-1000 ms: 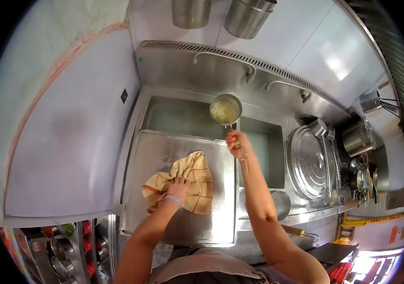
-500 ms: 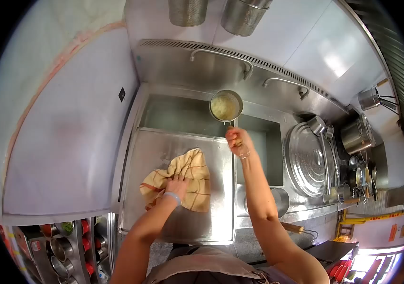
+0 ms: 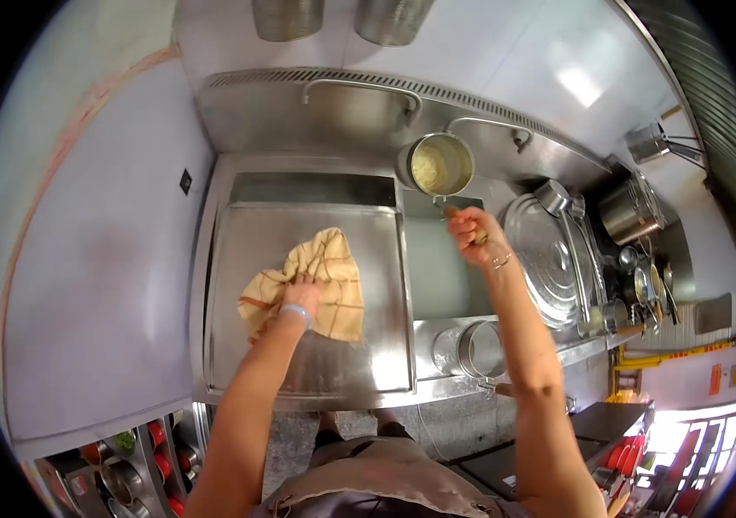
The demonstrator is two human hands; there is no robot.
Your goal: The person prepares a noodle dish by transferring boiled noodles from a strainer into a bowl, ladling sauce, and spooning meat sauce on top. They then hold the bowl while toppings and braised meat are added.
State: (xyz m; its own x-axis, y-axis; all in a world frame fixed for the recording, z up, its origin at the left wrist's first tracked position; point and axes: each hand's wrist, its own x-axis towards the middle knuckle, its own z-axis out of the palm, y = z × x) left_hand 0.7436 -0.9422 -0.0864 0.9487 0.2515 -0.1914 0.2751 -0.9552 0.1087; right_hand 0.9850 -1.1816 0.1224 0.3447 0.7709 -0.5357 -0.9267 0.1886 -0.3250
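My right hand [image 3: 473, 235] is closed round the wooden handle of a deep metal strainer [image 3: 442, 164], raised near the back of the sink. Pale yellowish contents, too unclear to name, lie inside the strainer. On the metal cover over the left part of the sink, my left hand [image 3: 302, 298] presses on a crumpled yellow checked cloth [image 3: 333, 285]. Its fingers rest on the cloth; whether they grip it is hard to tell.
Two faucets [image 3: 359, 84] [image 3: 493, 123] reach over the sink [image 3: 447, 276]. Another strainer [image 3: 480, 350] lies at the front edge. To the right are a large round lid [image 3: 540, 259], ladles and a tall pot [image 3: 631, 211].
The strainer in my right hand has moved right and tilted, now over the right part of the sink's back edge. The view has shifted. My left hand stays on the cloth.
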